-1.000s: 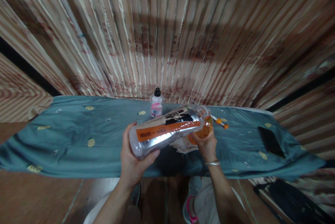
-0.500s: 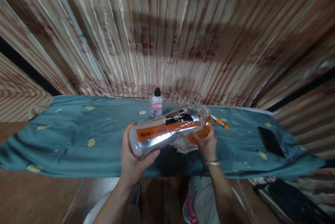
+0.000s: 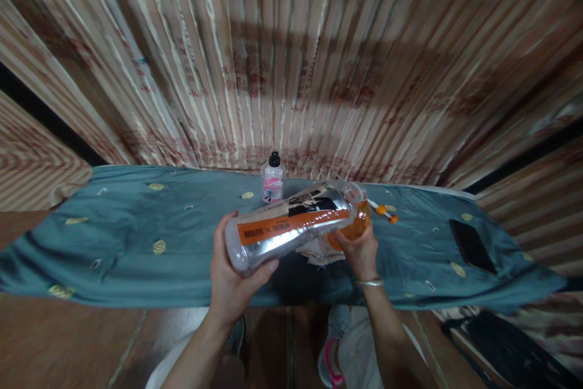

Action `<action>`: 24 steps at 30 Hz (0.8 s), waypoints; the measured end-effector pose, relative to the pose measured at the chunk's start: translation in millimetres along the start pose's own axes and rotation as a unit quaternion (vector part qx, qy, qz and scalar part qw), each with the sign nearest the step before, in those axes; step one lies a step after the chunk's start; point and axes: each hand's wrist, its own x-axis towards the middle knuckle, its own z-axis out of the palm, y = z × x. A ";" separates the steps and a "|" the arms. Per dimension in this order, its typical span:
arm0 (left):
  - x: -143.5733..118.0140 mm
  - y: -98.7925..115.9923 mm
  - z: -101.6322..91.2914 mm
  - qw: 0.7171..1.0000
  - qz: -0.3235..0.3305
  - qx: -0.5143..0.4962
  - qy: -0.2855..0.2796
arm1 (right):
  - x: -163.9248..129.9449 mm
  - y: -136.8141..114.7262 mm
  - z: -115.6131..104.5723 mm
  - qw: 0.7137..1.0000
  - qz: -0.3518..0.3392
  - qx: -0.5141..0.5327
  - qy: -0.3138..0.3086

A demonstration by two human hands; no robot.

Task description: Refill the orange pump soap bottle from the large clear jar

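Observation:
A large clear plastic bottle (image 3: 291,225) with an orange and silver label lies tilted in the air, its neck to the right and slightly higher than its base. My left hand (image 3: 237,273) is wrapped round the base end. Under the neck, my right hand (image 3: 359,250) grips a clear orange bottle (image 3: 359,225), mostly hidden behind the large bottle and my fingers. The two bottles' mouths appear close together; whether they touch I cannot tell. A crumpled pale cloth (image 3: 321,252) lies beneath them on the table.
A small clear bottle (image 3: 273,186) with a pink label and black cap stands behind. White-and-orange pieces (image 3: 385,212) lie right of my right hand, and a black phone (image 3: 472,246) farther right. A green patterned cloth (image 3: 122,237) covers the table; a striped curtain (image 3: 282,73) hangs behind.

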 end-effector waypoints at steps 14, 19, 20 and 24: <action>0.6 -1.1 0.7 1.000 0.010 0.012 0.003 | -0.3 -0.2 -0.6 1.000 0.001 -0.003 -0.007; 1.1 -1.2 1.0 1.000 0.012 0.009 0.005 | -0.4 -0.1 -0.1 1.000 0.004 0.004 -0.004; 1.3 -0.9 0.9 1.000 0.012 0.011 0.002 | -0.5 -0.1 0.0 1.000 0.003 0.004 -0.002; 1.2 0.5 0.3 1.000 0.016 0.014 0.003 | -0.4 0.2 0.4 1.000 -0.004 -0.002 0.000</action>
